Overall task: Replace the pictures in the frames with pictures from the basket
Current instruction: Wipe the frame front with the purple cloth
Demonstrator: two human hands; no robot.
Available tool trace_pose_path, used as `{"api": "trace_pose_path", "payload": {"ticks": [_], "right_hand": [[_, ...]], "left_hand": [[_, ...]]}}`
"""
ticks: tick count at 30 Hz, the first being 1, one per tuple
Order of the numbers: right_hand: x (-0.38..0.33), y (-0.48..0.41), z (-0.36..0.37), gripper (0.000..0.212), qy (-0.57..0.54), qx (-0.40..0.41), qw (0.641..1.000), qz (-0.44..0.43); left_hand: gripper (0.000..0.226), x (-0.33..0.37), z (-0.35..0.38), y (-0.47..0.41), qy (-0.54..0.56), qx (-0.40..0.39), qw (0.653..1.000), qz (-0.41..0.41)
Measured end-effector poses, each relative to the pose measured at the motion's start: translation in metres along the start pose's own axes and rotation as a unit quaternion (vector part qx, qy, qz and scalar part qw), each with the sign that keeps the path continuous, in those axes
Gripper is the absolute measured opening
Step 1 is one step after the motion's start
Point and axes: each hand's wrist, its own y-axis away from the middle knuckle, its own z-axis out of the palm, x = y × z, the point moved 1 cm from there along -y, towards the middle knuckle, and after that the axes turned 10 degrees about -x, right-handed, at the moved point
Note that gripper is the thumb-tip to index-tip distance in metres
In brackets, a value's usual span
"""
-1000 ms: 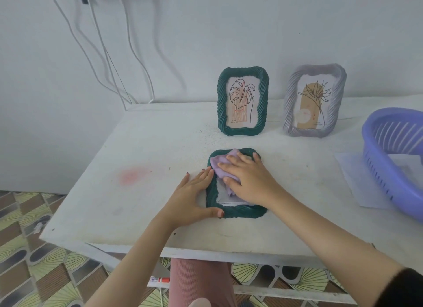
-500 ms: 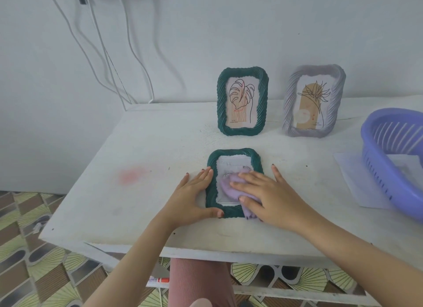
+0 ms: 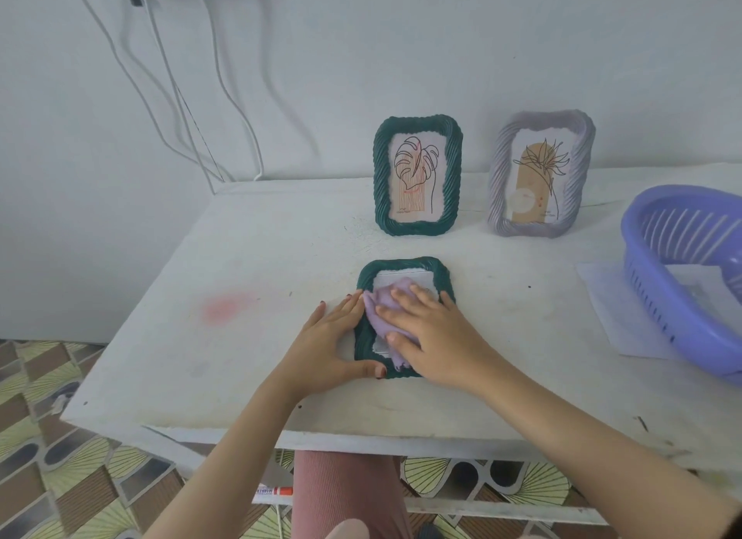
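While a green frame [image 3: 404,275] lies flat near the front edge of a white table [image 3: 257,257], two bare hands work on it; the left hand [image 3: 327,347] rests open and flat on the table, fingers spread along the frame's left side and thumb pressed against its lower edge, gripping nothing; the right hand [image 3: 435,337] lies palm down over the middle of the frame, fingers nearly straight, pressing a crumpled lilac cloth [image 3: 387,311] onto the pale glass; whether the fingers curl around the cloth cannot be told; part of the cloth sticks out past the fingertips and below the palm. At the back of the table, against the white wall, two more frames stand upright and slightly tilted back; a second green one [image 3: 379,177] holds a line drawing of a leaf, and just to its right a grey one [image 3: 496,185] holds a drawing of a plant over a tan arch. At the right edge sits a purple basket [image 3: 658,293] with slotted walls, resting partly on a white sheet [image 3: 606,297]; something pale lies inside, but it is unclear what. White cables [image 3: 172,96] hang down the wall at upper left; a faint pink stain [image 3: 225,307] marks the table on the left.
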Motion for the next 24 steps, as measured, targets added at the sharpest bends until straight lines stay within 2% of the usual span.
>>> {"api": "trace_pose_path", "payload": {"ticks": [7, 11, 15, 18, 20, 22, 24], "right_hand": [[0.001, 0.051, 0.006, 0.043, -0.038, -0.004, 0.999, -0.022], [0.005, 0.053, 0.003, 0.033, -0.134, 0.090, 0.985, 0.055], [0.009, 0.050, 0.000, 0.036, -0.215, 0.131, 0.961, 0.111], [0.011, 0.045, -0.012, 0.033, -0.349, 0.125, 0.922, 0.115], [0.012, 0.044, -0.021, 0.038, -0.453, 0.130, 0.876, 0.107], [0.010, 0.043, -0.029, 0.036, -0.544, 0.152, 0.820, 0.093], [0.007, 0.042, -0.035, 0.030, -0.607, 0.164, 0.774, 0.079]], "left_hand": [[0.129, -0.001, 0.000, 0.000, 0.019, 0.005, 1.000, -0.004], [0.130, 0.001, -0.003, 0.001, 0.043, -0.006, 0.999, -0.012], [0.129, 0.005, -0.004, 0.001, 0.049, -0.011, 0.998, -0.027], [0.115, 0.010, -0.003, 0.001, 0.036, 0.006, 0.999, -0.029], [0.100, 0.018, -0.003, 0.004, 0.061, 0.031, 0.998, -0.012], [0.085, 0.030, -0.001, 0.008, 0.156, 0.070, 0.985, 0.021], [0.077, 0.043, 0.000, 0.013, 0.262, 0.102, 0.958, 0.049]]}}
